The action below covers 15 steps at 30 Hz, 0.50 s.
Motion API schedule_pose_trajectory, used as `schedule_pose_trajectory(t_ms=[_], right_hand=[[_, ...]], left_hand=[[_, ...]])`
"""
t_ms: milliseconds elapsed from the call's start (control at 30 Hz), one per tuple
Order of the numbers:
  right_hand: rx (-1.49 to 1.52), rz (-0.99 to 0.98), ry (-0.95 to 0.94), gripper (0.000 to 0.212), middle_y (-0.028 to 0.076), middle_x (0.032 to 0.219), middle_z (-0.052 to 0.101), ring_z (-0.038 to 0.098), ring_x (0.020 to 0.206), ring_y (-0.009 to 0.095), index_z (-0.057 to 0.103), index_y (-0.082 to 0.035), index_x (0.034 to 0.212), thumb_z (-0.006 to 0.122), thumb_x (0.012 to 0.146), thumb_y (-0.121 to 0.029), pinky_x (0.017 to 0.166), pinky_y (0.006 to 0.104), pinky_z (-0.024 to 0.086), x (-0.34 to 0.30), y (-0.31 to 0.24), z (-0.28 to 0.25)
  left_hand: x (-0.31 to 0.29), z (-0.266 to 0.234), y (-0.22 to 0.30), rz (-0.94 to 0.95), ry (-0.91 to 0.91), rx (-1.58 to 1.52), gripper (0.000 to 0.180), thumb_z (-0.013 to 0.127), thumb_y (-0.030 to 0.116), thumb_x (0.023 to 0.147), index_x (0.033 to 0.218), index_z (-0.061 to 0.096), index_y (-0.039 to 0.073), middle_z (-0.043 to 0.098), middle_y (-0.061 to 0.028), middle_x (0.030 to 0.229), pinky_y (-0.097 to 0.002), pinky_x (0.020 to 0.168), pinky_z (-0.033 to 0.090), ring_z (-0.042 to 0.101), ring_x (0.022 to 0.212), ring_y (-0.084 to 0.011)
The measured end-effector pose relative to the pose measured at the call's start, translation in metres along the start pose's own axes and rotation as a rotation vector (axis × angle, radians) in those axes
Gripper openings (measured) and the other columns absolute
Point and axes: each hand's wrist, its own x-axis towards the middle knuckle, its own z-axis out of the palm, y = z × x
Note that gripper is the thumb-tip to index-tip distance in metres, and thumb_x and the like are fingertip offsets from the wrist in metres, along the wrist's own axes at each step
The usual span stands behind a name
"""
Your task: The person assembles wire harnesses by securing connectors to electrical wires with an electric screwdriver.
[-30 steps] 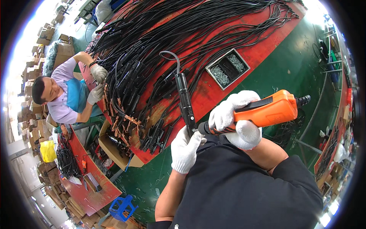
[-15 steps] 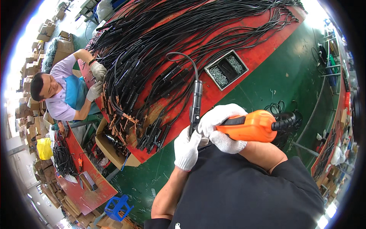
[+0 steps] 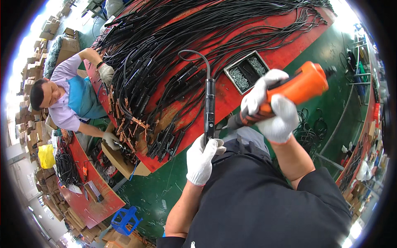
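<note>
My left hand [image 3: 199,160], in a white knit glove, is closed around the lower end of a black tubular cable fitting [image 3: 209,103]. This fitting stands roughly upright in the view, with a small screw visible on its side and a black cable looping from its top. To its right, my gloved right hand [image 3: 283,122] grips an orange power screwdriver [image 3: 304,86]. Its dark nose points toward the fitting but is apart from it; the tip is blurred.
Beyond my hands, a red table [image 3: 285,60] bears many black cables [image 3: 173,37] and a two-part tray [image 3: 240,60] of screws [image 3: 237,78]. At left, a co-worker's gloved hand [image 3: 111,139] is by a cardboard box [image 3: 120,162]. A blue stool [image 3: 125,220] stands lower left.
My right hand has drawn the power screwdriver away from the fitting, to the right and upward, tilting it. My left hand keeps hold of the fitting. One co-worker's hand has dropped to the box.
</note>
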Motion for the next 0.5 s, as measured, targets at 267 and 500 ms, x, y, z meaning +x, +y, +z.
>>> schedule_pose_trajectory(t_ms=[267, 500], right_hand=[[-0.156, 0.734, 0.221, 0.046, 0.01, 0.099, 0.066, 0.068, 0.066, 0.016, 0.059, 0.003, 0.131, 0.069, 0.089, -0.014, 0.066, 0.0311, 0.057, 0.011, 0.023, -0.026], [-0.121, 0.817, 0.127, 0.049, 0.004, 0.084, 0.064, 0.066, 0.066, 0.012, 0.061, 0.001, 0.133, 0.07, 0.088, -0.016, 0.065, 0.0285, 0.056, 0.013, 0.04, -0.01]], left_hand=[[-0.018, 0.003, 0.016, 0.044, 0.022, -0.096, 0.036, 0.059, 0.014, 0.104, 0.132, 0.056, -0.008, 0.069, -0.0156, 0.107, -0.0357, 0.085, 0.058, 0.071, 0.089, -0.0215], [-0.02, 0.005, 0.018, -0.062, -0.021, -0.041, 0.033, 0.059, 0.019, 0.106, 0.125, 0.059, -0.007, 0.07, -0.0157, 0.107, -0.0354, 0.083, 0.058, 0.071, 0.088, -0.0216]])
